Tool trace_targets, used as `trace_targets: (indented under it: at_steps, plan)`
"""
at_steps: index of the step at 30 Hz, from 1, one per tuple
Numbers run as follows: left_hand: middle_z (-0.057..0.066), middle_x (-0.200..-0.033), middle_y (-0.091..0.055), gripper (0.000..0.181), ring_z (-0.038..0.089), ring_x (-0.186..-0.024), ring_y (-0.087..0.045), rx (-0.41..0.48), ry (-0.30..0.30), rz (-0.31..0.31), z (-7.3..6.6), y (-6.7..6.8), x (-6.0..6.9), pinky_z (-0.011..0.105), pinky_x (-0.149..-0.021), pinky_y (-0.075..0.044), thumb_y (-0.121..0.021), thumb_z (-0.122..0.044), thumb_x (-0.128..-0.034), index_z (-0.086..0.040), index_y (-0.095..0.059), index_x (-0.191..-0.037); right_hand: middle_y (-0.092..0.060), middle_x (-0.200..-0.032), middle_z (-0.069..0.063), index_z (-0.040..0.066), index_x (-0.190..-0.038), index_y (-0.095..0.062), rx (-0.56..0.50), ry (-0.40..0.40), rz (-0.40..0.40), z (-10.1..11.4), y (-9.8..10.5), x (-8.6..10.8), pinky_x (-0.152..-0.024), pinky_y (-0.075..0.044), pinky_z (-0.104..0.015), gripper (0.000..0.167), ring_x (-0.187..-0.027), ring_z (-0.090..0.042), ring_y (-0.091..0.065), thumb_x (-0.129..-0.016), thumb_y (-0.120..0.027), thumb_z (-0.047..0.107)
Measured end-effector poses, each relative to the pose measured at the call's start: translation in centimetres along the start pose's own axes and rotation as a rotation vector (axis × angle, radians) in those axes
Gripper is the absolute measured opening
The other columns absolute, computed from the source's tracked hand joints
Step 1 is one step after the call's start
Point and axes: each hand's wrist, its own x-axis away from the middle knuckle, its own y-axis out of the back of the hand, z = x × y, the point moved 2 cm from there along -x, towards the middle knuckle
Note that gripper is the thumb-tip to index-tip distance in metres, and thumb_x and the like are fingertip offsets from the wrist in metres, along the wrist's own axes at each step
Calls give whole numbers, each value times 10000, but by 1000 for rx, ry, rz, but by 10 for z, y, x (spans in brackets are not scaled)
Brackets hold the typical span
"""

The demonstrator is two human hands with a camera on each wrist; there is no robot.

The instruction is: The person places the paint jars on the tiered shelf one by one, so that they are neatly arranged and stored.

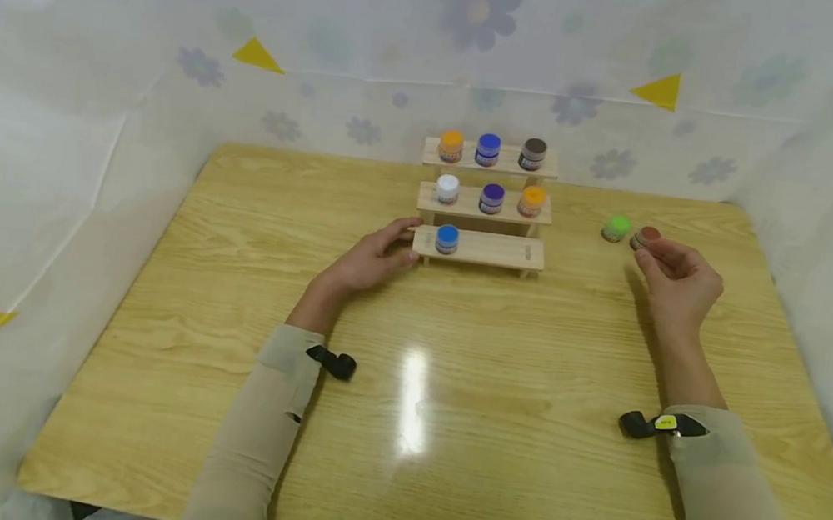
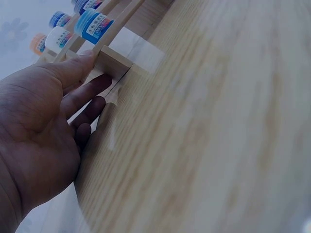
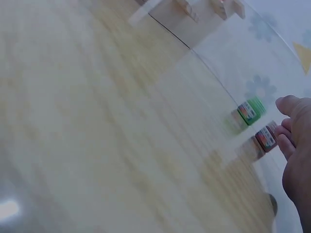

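Note:
A three-tier wooden rack stands at the back of the table, bearing several small paint jars. My left hand is at the left end of its lowest tier, thumb and fingertips touching or very near the wood. Close to that hand on the lowest tier sits a light-blue jar, its label visible in the left wrist view. At the right, my right hand reaches a brown-lidded jar standing on the table. The fingers are beside its lid, and the thumb appears apart from it. A green jar stands just left of it.
On the upper tiers stand an orange jar, a blue jar, a black jar, a white jar, a purple jar and another orange jar. A flowered white sheet hangs behind the wooden table.

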Motion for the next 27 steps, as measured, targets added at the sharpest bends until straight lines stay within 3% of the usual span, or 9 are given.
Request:
trace_targets:
  at_steps: [7,15,21,27]
  plan:
    - [131,-1558,-520,602,289,-1418,-514,11,7,3,-2,-1,-2,478,-1210,-359,-584,-271,-1111,-228,-339,-1660,-773,-973,-111,-165,-1132,-721,-20,-22,-31,5,8,-5,-768,-573,-142,356,-893,-134,-734,-835,-869,-39]
    - [124,-1550,-533,595,290,-1421,-513,7,16,-7,-2,-1,-1,481,-1225,-336,-590,-285,-1108,-241,-354,-1652,-743,-1061,-77,-105,-1224,-713,147,-36,-50,-11,7,-22,-838,-553,-137,432,-984,-137,-712,-854,-879,44]
    - [119,-1560,-526,597,285,-1424,-507,8,31,-3,0,-1,1,482,-1229,-328,-594,-282,-1106,-258,-353,-1652,-729,-1130,3,11,-1303,-722,330,-52,6,-23,3,-34,-880,-528,-135,473,-1013,-47,-682,-888,-875,178]
    - [128,-1564,-516,594,296,-1424,-504,15,14,-2,-2,-1,1,486,-1223,-336,-591,-251,-1109,-247,-352,-1653,-764,-1163,-86,-35,-1281,-715,303,-24,-4,-22,0,-39,-873,-531,-129,426,-1013,-64,-697,-901,-851,101]
